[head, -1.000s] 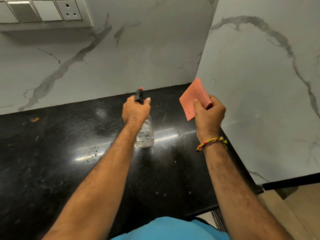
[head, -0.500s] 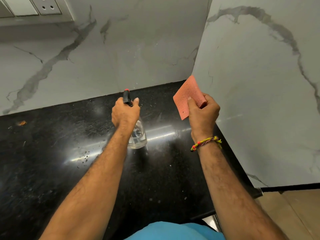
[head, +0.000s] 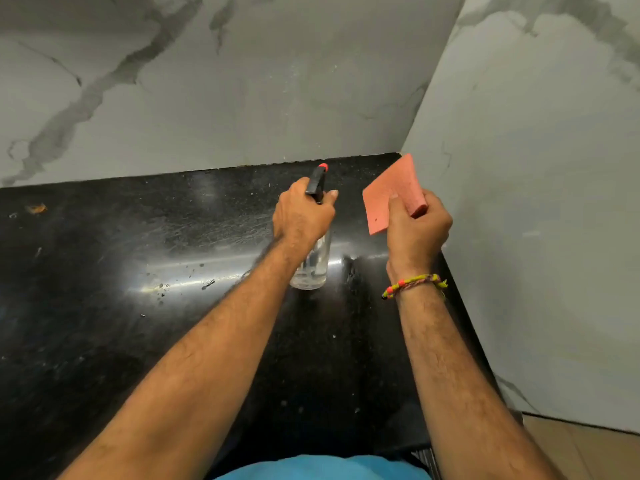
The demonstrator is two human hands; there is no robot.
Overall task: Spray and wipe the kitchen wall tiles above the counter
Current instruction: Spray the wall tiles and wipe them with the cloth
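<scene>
Two hands work above the black tabletop [head: 104,341]: the left hand [head: 301,216] has its fingers wrapped round the neck of a clear spray bottle [head: 311,265], whose black, red-tipped nozzle [head: 318,180] points toward the grey marbled wall tiles [head: 242,91]. Just beside it, the right hand [head: 417,230] pinches a folded pink cloth [head: 389,197], raised near the corner where the two tiled walls meet.

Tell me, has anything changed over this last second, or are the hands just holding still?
Mostly the view dropped: the wall sockets seen earlier have slid out of the top of the picture. The left hand still grips the spray bottle, nozzle toward the back wall tiles, and the right hand still holds the pink cloth raised above the black counter. Nothing was picked up or let go.
</scene>
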